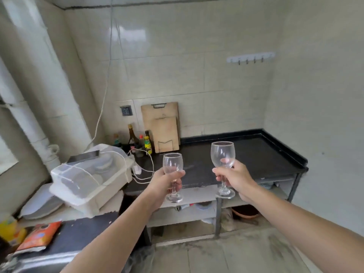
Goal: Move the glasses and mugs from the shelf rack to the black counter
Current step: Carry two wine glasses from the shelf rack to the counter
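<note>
Above the black bench (pixel 246 154) I hold two wine glasses upright in the air: my left grip (pixel 167 179) clasps one glass (pixel 173 164), my right grip (pixel 234 177) the other glass (pixel 223 154).

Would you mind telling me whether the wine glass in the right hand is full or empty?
Empty: the right wine glass has a clear bowl with no liquid line.

2 cutting boards (pixel 161 128) – against wall | bottles (pixel 137 141) – beside | dish box (pixel 90 174)
</note>
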Action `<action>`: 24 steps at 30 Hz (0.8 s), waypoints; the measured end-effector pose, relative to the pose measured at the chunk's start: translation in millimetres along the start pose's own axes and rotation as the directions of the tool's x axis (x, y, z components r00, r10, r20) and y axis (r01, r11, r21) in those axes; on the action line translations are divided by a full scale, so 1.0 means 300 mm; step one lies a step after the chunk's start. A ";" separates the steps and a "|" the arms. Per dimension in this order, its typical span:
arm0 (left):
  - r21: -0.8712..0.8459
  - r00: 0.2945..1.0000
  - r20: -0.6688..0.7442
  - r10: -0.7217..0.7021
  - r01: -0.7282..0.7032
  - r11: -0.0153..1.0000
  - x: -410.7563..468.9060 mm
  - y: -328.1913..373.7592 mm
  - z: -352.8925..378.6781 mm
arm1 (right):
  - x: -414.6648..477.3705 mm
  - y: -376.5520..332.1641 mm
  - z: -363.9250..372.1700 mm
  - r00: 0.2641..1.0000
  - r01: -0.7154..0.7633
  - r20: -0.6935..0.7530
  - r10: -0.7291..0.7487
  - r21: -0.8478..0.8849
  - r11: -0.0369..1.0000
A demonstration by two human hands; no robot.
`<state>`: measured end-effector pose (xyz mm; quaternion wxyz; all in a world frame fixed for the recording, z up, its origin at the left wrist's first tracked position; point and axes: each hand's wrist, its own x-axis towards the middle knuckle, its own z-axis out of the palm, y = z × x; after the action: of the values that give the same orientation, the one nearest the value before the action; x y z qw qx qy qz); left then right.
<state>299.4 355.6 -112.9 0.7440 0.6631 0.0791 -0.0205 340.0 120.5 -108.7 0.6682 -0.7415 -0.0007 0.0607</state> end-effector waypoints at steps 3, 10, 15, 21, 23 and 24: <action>0.041 0.995 0.080 -0.051 0.048 0.998 0.207 -0.018 0.131 | 0.106 0.031 -0.140 0.994 -0.041 -0.101 0.048 0.071 0.997; 0.107 0.938 0.293 -0.184 0.159 0.981 0.593 -0.133 0.512 | 0.340 0.163 -0.510 0.936 -0.139 -0.305 0.177 0.145 0.980; 0.118 0.906 0.343 -0.247 0.220 0.968 0.865 -0.175 0.783 | 0.600 0.237 -0.784 0.915 -0.144 -0.355 0.191 0.156 0.977; 0.162 0.895 0.340 -0.288 0.246 0.956 1.173 -0.172 0.971 | 0.916 0.268 -1.011 0.917 -0.165 -0.344 0.202 0.133 0.977; 0.167 0.899 0.307 -0.312 0.272 0.948 1.275 -0.202 1.022 | 1.033 0.291 -1.073 0.918 -0.194 -0.329 0.222 0.115 0.974; 0.167 0.895 0.298 -0.332 0.293 0.941 1.316 -0.215 1.038 | 1.084 0.305 -1.090 0.919 -0.212 -0.316 0.236 0.108 0.971</action>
<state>708.3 69.0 -199.8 0.6933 0.6723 0.0609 -0.2523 685.1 -186.7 -195.8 0.6740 -0.7119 0.1970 0.0129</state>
